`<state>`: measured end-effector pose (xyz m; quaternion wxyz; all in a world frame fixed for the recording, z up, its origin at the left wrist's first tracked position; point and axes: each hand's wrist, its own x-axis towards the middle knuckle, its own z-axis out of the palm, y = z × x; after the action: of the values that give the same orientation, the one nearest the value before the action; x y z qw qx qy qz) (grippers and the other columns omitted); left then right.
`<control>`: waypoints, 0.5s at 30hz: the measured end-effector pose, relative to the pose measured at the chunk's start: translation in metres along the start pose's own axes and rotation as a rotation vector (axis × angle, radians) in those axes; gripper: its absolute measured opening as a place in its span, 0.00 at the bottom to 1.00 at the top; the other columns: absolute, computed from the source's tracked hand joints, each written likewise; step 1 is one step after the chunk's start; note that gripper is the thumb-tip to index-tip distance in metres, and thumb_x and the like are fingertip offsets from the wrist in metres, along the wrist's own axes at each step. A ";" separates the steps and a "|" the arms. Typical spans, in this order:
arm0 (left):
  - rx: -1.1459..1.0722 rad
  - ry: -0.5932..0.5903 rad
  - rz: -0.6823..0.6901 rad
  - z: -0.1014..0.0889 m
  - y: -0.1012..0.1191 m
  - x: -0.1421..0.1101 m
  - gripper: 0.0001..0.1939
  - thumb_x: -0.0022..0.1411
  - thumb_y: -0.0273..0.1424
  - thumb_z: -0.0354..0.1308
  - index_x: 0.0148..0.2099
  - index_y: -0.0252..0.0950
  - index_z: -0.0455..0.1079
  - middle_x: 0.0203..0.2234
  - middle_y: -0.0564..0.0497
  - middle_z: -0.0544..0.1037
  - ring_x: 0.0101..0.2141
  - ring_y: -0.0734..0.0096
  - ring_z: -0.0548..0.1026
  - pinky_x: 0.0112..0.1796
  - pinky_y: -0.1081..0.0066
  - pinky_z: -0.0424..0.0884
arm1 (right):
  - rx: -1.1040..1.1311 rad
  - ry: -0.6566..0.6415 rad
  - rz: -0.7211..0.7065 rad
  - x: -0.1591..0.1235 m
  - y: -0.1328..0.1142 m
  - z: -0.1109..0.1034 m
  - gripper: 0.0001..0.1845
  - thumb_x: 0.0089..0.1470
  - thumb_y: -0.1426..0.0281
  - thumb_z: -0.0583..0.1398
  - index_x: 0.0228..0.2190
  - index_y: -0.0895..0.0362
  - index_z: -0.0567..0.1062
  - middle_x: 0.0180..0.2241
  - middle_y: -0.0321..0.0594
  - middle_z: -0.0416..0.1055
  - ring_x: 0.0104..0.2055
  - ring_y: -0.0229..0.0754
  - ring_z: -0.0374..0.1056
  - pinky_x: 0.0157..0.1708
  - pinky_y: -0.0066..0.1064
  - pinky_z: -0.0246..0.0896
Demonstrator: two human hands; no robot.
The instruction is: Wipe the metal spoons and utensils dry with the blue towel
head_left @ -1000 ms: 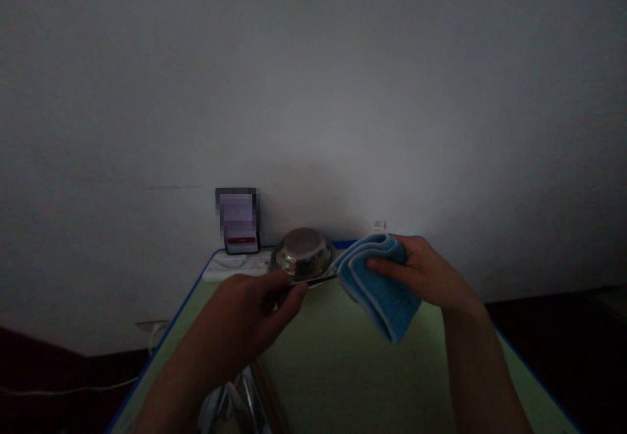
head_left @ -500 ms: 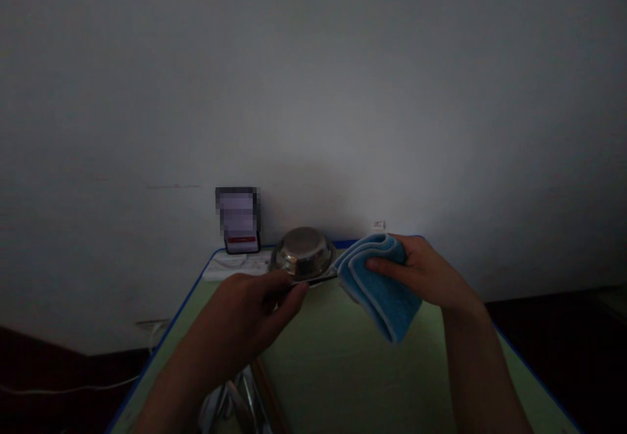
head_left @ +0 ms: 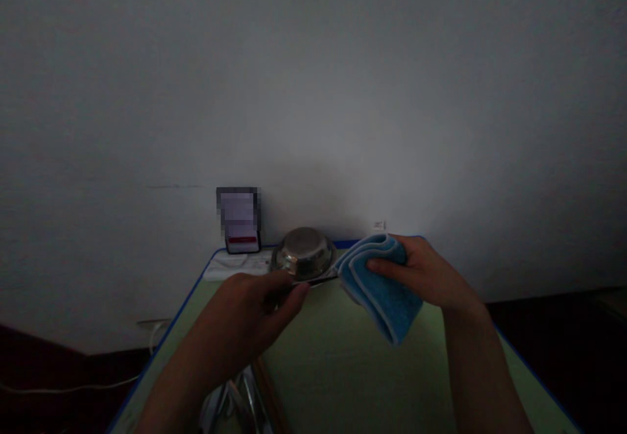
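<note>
A thin utensil (head_left: 323, 282) is pinched between the thumb and fingers of the left hand (head_left: 249, 313), and a folded blue cloth (head_left: 382, 297) is gripped by the right hand (head_left: 428, 274), with the thumb laid on its near face. Both are held above the far half of the worktop (head_left: 343, 375). The utensil is pointed toward the right edge, and its end is met by the cloth's left side; whether it is wrapped inside is hidden.

The step in hand is judged to be a wiping one, with the utensil steadied by one hand and the cloth applied by the other. For the next move, a firm pinch and a snug fold around the utensil seem to be called for, with the upturned bowl (head_left: 304, 251) near the far edge left unbumped.

A phone (head_left: 242, 218) is propped at the far left corner, by a white item (head_left: 220, 269) that cannot be made out. Near the left of the near edge, metal pieces (head_left: 251, 395) are partly covered by the left forearm.
</note>
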<state>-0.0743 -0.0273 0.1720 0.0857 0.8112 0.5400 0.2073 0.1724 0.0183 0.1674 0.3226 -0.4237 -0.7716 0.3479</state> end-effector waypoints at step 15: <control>0.002 -0.010 -0.015 -0.001 0.001 0.001 0.19 0.59 0.40 0.47 0.22 0.35 0.65 0.11 0.58 0.62 0.15 0.80 0.59 0.19 0.78 0.52 | -0.017 -0.002 0.002 0.001 0.002 0.000 0.15 0.49 0.58 0.57 0.35 0.54 0.73 0.31 0.35 0.75 0.33 0.40 0.70 0.32 0.29 0.64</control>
<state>-0.0734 -0.0268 0.1732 0.0892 0.8084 0.5457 0.2019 0.1732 0.0197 0.1662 0.3176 -0.4270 -0.7744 0.3421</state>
